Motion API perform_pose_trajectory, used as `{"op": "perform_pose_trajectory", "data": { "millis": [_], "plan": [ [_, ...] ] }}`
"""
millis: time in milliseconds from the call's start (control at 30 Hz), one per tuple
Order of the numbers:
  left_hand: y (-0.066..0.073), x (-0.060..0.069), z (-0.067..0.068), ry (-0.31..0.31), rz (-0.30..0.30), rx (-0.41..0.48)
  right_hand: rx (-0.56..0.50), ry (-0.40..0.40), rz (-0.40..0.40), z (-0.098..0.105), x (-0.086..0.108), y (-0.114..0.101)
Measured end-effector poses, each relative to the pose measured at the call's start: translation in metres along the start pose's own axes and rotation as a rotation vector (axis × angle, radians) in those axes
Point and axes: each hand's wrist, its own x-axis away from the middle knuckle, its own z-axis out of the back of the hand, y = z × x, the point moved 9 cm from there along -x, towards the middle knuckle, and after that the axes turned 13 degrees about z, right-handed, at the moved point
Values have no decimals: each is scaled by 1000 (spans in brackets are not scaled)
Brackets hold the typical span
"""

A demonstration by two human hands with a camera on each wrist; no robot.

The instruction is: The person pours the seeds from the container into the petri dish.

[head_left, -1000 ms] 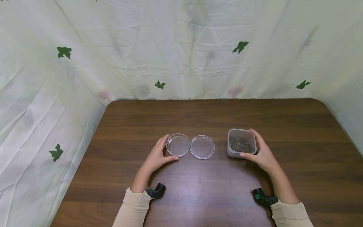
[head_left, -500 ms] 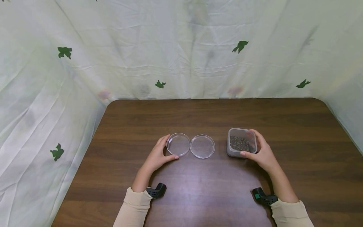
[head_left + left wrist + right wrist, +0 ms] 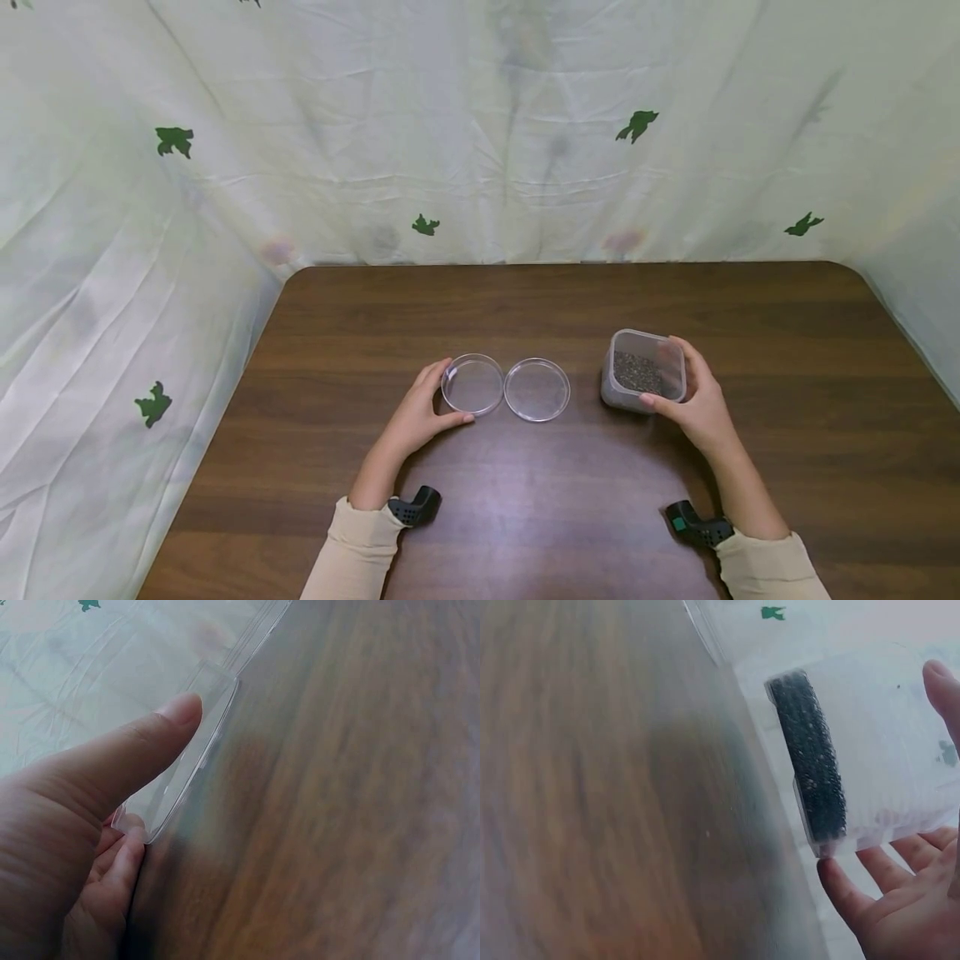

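My left hand (image 3: 416,412) curves round the near-left side of a clear, round, shallow dish (image 3: 472,385), fingers at its far-left rim and thumb at its near rim, spread about as wide as the dish. Just right of it, rims meeting or nearly so, lies a second clear, round dish (image 3: 537,390); my left hand is nearer to it than my right. Neither dish has a long axis to mind.

Further right, across a short strip of table, is a translucent, squarish plastic box (image 3: 626,402) with rounded corners, its top uncovered and small dark grains (image 3: 636,373) inside. I judge this gap, with the box right of both dishes, to matter most. My right hand (image 3: 701,412) grips the box from its right, thumb on the near wall and fingers spread beyond; it looks slightly tilted and just off the surface.

Under everything is a dark brown wood-grain table (image 3: 510,517). Pale cloth (image 3: 465,100) with green leaf-like patches (image 3: 174,141) hangs at the left, behind and at the right.
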Motion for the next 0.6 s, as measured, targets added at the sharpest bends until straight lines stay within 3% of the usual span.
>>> {"op": "perform_pose_trajectory", "data": {
  "millis": [300, 600],
  "plan": [
    [1, 1, 0, -5, 3, 7, 52, 15, -30, -6, -9, -13],
    [0, 2, 1, -2, 4, 8, 43, 4, 9, -25, -26, -37]
  ]
}}
